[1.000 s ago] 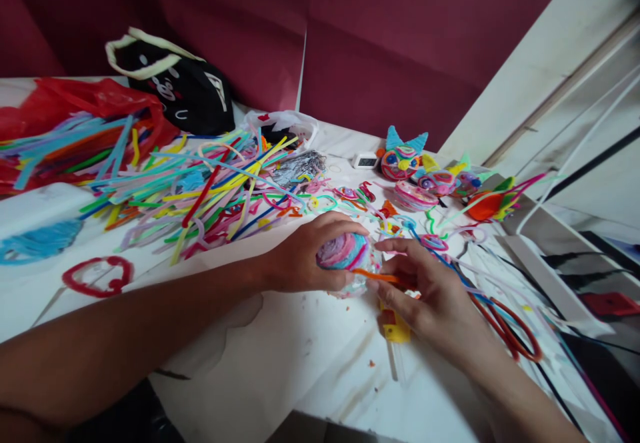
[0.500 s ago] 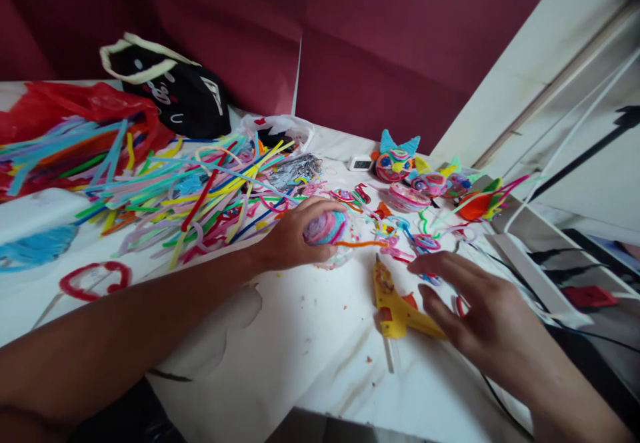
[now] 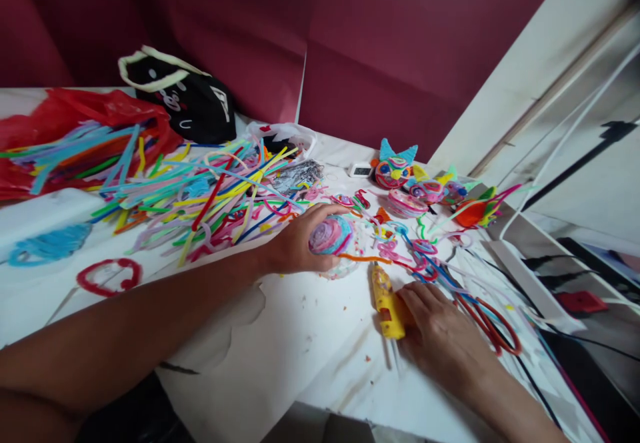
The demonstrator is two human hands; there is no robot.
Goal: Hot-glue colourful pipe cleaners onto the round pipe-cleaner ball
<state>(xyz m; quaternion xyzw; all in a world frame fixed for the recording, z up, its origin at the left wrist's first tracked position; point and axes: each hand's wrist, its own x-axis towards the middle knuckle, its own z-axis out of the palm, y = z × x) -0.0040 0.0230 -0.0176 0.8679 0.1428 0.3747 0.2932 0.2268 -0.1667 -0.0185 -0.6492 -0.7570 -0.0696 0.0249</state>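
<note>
My left hand [image 3: 305,240] is wrapped round a ball of coiled pipe cleaners [image 3: 331,235] in pink, purple and blue. An orange pipe cleaner [image 3: 367,258] sticks out from it to the right. Behind the ball a white, speckled round surface shows in part. My right hand [image 3: 430,316] has its fingers closed round the handle of a yellow glue gun [image 3: 387,306], which lies on the table with its nozzle pointing away from me. A clear glue stick [image 3: 393,353] juts from its rear end. My palm hides most of the handle.
Loose pipe cleaners [image 3: 215,190] heap at the left, spilling from a red plastic bag [image 3: 110,106]. Finished pipe-cleaner figures [image 3: 393,171] stand at the back right. Red-handled scissors [image 3: 493,326] lie beside my right hand, near a power strip [image 3: 535,290] with cables.
My right hand has moved left and down onto the glue gun and closed round its handle. The left hand still holds the ball. The view has shifted slightly.
</note>
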